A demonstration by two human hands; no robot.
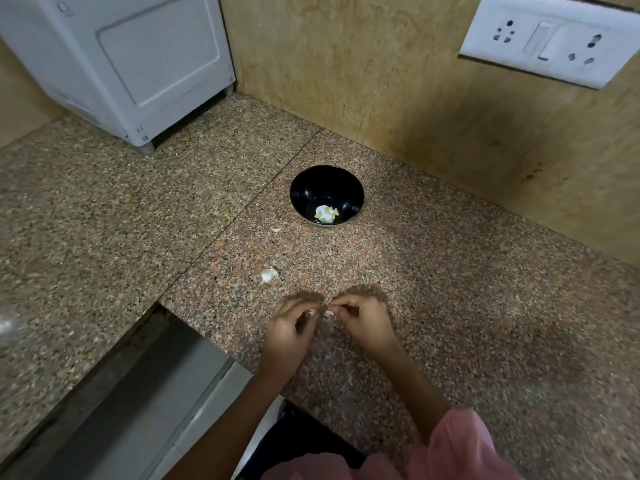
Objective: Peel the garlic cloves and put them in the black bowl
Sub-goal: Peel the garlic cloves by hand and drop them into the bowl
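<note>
A black bowl [326, 195] stands on the speckled granite counter [450, 289] and holds a few pale peeled garlic pieces [326, 214]. Nearer to me, my left hand [289, 332] and my right hand [363, 322] meet fingertip to fingertip over the counter and pinch a small garlic clove [323, 312] between them; most of the clove is hidden by the fingers. An unpeeled whitish clove [268, 275] lies on the counter just beyond my left hand. A small pale scrap [276, 230] lies left of the bowl.
A white appliance [117, 64] stands at the back left. A tiled wall with a white socket and switch plate [550, 39] runs along the right. The counter's cut-out edge and a metal channel [145, 393] lie at the lower left.
</note>
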